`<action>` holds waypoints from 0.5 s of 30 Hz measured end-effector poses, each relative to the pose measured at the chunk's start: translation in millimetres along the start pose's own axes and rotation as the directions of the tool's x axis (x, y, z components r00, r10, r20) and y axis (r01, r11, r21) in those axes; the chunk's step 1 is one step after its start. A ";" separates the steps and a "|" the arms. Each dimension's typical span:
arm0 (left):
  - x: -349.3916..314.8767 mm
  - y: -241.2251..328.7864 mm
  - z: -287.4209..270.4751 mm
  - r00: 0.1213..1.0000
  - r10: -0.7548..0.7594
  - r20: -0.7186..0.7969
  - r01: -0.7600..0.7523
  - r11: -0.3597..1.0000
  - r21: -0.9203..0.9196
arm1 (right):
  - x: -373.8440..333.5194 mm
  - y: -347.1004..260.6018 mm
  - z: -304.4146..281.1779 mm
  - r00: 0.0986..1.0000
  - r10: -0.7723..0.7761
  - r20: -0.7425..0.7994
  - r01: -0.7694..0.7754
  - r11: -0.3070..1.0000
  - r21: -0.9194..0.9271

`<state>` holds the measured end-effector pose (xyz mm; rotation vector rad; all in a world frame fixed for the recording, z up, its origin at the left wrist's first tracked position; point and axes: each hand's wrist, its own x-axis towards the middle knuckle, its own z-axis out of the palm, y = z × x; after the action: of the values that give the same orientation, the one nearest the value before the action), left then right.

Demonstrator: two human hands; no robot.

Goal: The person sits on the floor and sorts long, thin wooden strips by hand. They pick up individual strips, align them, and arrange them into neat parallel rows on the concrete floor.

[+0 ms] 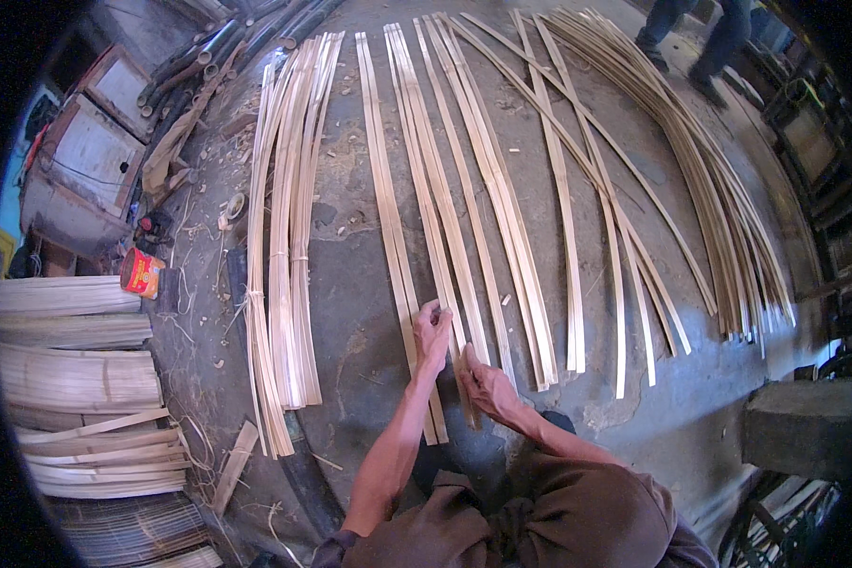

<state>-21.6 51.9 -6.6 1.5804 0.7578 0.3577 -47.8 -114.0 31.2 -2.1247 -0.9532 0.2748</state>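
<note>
Several long, pale bamboo strips [428, 177] lie lengthwise on the concrete floor, running away from me. My left hand [433, 333] has its fingers curled closed around one narrow bamboo strip in the middle. Closer to me and slightly to the right, my right hand [492, 388] pinches the near part of what looks like the same strip, whose end hangs just below the fingers. Left of my hands lies a pair of flat bamboo strips [385, 204]. A wider group of strips [502, 189] is spread to the right.
Tied bundles of strips [289, 246] lie at the left, and a large bundle [701, 180] curves along the right. Stacked slats [76, 379] and a red tin [142, 273] sit far left. Bamboo poles [208, 57] lie at the back. Another person's legs [696, 38] show far right.
</note>
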 end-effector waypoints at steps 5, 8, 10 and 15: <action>0.0 7.1 2.8 0.999 0.003 0.044 -0.011 0.987 0.159 | 2.4 9.5 -2.8 0.965 0.191 0.180 -0.166 0.975 -0.149; 13.1 -9.9 -3.9 0.998 0.037 0.058 -0.045 0.989 0.141 | 7.6 4.9 3.1 0.971 0.173 0.163 -0.137 0.968 -0.212; 18.0 -12.7 -0.2 0.996 0.030 0.086 -0.037 0.996 0.084 | 9.9 -0.6 -5.5 0.971 0.177 0.162 -0.125 0.949 -0.291; 16.6 -4.0 6.5 0.993 -0.041 0.109 0.031 0.995 0.091 | 9.0 4.0 -4.7 0.961 0.245 0.131 -0.182 0.912 -0.368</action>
<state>-6.4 57.7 -14.9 1.6538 0.7237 0.2102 -37.1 -112.0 32.5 -2.5788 -0.9210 0.4332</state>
